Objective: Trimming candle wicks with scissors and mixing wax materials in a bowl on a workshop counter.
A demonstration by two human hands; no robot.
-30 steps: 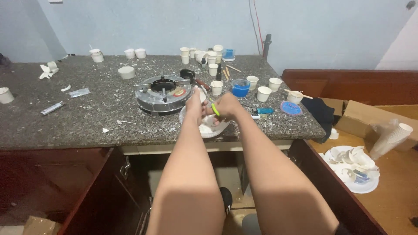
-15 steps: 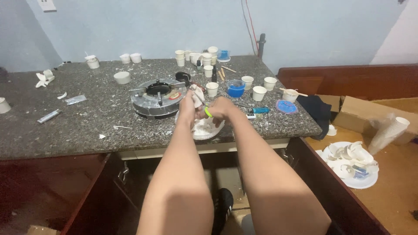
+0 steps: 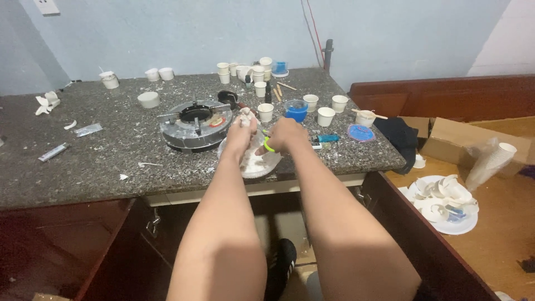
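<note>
We have both hands out over the front edge of the speckled stone table. Our left hand is closed around a small white lump, pinched at the fingertips above a white plate that holds more white bits. Our right hand is shut on a tool with a yellow-green handle, which looks like small scissors, though the blades are too small to tell; its tip meets the lump. The two hands sit close together, nearly touching. Just beyond the plate stands a round grey metal device. To the right are a blue cup, several white paper cups and a blue lid. On the floor to the right lies a plate of torn cups.
</note>
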